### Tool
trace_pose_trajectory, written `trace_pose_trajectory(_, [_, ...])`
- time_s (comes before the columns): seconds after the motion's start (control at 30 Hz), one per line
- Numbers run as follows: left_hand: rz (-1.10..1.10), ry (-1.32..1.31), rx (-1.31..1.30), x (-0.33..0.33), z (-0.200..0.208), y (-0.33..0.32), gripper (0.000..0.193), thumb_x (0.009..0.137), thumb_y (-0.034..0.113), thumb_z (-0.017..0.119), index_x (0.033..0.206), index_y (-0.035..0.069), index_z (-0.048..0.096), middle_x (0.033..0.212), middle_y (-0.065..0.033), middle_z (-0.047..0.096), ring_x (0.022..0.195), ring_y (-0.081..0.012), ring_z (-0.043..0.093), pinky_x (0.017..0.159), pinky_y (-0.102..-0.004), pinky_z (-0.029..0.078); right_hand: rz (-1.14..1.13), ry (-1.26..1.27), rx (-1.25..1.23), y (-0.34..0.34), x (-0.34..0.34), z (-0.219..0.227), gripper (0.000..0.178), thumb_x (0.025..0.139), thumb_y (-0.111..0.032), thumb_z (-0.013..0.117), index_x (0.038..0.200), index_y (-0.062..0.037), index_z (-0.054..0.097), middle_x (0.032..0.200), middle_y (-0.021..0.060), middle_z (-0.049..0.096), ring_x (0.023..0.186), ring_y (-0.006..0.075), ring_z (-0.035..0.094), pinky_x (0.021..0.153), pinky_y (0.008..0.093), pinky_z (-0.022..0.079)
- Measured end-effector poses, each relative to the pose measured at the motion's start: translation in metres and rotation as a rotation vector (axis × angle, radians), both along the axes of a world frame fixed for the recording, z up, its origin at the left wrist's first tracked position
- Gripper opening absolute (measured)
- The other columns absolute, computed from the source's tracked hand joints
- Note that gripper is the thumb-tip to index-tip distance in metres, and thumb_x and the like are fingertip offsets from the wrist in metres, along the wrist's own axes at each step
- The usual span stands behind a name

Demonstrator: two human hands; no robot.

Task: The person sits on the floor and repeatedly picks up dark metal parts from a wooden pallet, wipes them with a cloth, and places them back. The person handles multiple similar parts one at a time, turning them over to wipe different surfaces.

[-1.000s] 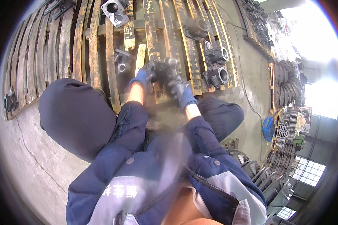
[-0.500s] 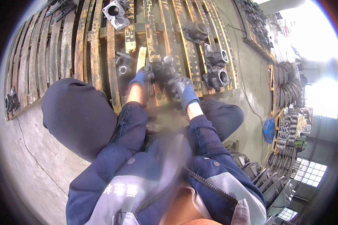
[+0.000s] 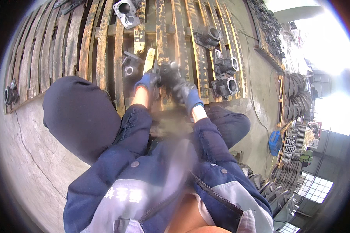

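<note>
A slatted wooden pallet (image 3: 119, 66) stretches across the upper view, under a dark metal part (image 3: 165, 73) held just above or against its near slats; blur hides which. The gloved right hand (image 3: 189, 95) has its fingers bent at the part's right side, too smeared to tell whether they grasp it. The gloved left hand (image 3: 145, 81) is curled closed around the part's left end. Left of that hand, a smaller casting (image 3: 132, 62) with a ring-shaped opening lies apart.
</note>
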State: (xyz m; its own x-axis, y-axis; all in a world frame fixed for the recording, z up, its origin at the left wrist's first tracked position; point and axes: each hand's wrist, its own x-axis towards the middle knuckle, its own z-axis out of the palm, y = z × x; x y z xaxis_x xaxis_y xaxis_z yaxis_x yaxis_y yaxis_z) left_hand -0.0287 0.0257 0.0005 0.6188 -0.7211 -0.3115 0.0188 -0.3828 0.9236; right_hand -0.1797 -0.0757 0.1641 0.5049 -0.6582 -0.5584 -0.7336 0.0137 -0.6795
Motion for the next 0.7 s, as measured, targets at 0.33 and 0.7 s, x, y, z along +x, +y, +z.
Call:
trace_pose_trajectory(0.33, [-0.117,0.076,-0.004,0.008,-0.026,-0.005,0.017,0.076,0.005,0.059,0.092,0.003,0.063,0.077,-0.0061,0.060,0.068,-0.0187,0.055,0.062,-0.0326,0.046,-0.079,-0.027,0.042,0.007,0.005,0.005,0.014,0.090,-0.011,0.052,0.090,-0.0070,0.066,0.071,0.0012,0.062,0.048,0.0089,0.049,0.039,0.0228,0.034])
trace_pose_trajectory(0.7, [-0.001,0.202,0.213,0.003,0.020,-0.004,0.016,0.074,0.001,0.063,0.087,0.006,0.070,0.087,-0.0117,0.069,0.079,-0.0221,0.066,0.070,-0.0308,0.053,-0.052,-0.604,-0.013,-0.059,0.032,0.062,0.021,0.087,-0.011,0.055,0.105,-0.0054,0.062,0.081,0.0088,0.066,0.053,0.0110,0.053,0.042,0.0235,0.042])
